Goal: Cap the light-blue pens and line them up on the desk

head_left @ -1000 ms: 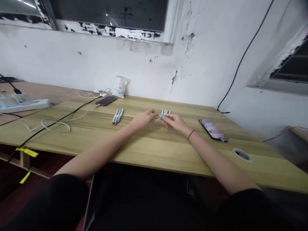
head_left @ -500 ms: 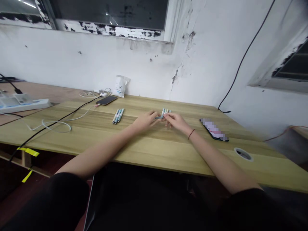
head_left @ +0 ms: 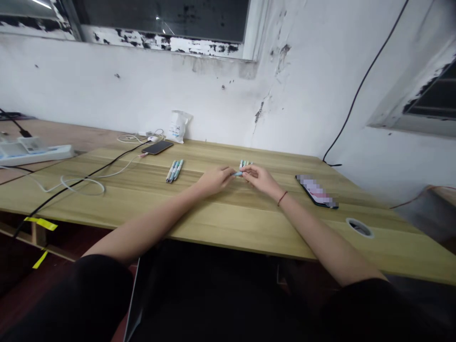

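A light-blue pen (head_left: 237, 174) lies crosswise between my two hands, above the middle of the wooden table (head_left: 228, 218). The fingertips of my left hand (head_left: 216, 179) are closed on its left end. On the other end, the thumb and fingers of my right hand (head_left: 260, 178) pinch it. Just behind my right fingers lies a row of pale pens (head_left: 246, 163), partly hidden by that hand. Left of my left hand, a small group of pens (head_left: 174, 171) in blue and green lies side by side.
A dark phone (head_left: 157, 147) with a cable attached and a white packet (head_left: 179, 126) are at the back left. Another phone (head_left: 317, 191) lies to the right, near a round cable hole (head_left: 359, 227). Cables cross the left side from a power strip (head_left: 53, 155).
The blue pen has turned a little and shows more plainly between my hands. My right fingers have curled in closer around it. The pen groups have stayed put.
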Demonstrator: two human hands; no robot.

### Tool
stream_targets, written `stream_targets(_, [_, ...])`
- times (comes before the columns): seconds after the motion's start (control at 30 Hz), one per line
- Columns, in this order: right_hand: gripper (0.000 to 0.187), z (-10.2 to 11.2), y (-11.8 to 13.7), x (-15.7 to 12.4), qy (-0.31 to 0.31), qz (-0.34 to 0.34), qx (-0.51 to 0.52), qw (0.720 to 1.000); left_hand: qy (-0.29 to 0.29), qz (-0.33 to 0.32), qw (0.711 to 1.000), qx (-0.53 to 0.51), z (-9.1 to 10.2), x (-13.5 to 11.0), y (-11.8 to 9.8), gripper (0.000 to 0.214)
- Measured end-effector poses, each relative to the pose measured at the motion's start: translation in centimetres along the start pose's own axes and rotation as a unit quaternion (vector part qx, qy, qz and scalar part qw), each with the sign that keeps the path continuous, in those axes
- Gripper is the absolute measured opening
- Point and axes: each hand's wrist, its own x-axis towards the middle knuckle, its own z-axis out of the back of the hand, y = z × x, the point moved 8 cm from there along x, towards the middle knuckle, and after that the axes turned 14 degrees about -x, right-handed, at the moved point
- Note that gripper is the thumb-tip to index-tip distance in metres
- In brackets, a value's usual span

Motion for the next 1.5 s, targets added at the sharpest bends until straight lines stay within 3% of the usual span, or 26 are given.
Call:
stream_targets(0.13, [0.04,-0.6,-0.7,-0.1,0.032,-0.043,-0.006,0.999,0.009,-0.008,1.0,-0.007,-0.1,0.0,-0.1,0.035])
stream_targets(0.23, [0.046,-0.6,-0.9,-0.1,0.03,-0.035,-0.012,0.999,0.016,0.003,1.0,-0.008,-0.1,0.0,-0.2,0.035])
stream_targets(0.37, [0.037,-0.4,-0.5,0.1,0.022,0.007,-0.018,1.0,0.027,0.02,0.999,0.003,-0.1,-0.1,-0.3,0.037])
stream_targets(0.5, [0.026,-0.4,-0.4,0.1,0.01,0.004,0.032,0.999,0.036,0.029,0.999,0.0,-0.2,-0.2,-0.3,0.037])
stream_targets(0.8, [0.03,-0.3,-0.2,0.0,0.001,-0.011,0.039,0.999,0.022,0.04,0.999,-0.015,-0.3,-0.3,-0.1,0.036])
stream_targets(1.07, [0.034,0.0,-1.2,0.5,-0.031,0.006,0.081,0.996,0.043,0.071,0.996,-0.025,-0.3,-0.4,-0.2,0.04])
stream_targets(1.23, [0.034,0.1,-1.0,0.3,-0.034,-0.005,0.099,0.994,0.059,0.055,0.996,-0.034,-0.3,-0.4,-0.7,0.042])
stream_targets(1.5, [0.033,-0.4,0.0,0.0,-0.004,0.007,0.084,0.996,0.084,0.05,0.989,-0.112,-1.0,-0.4,-0.2,0.05])
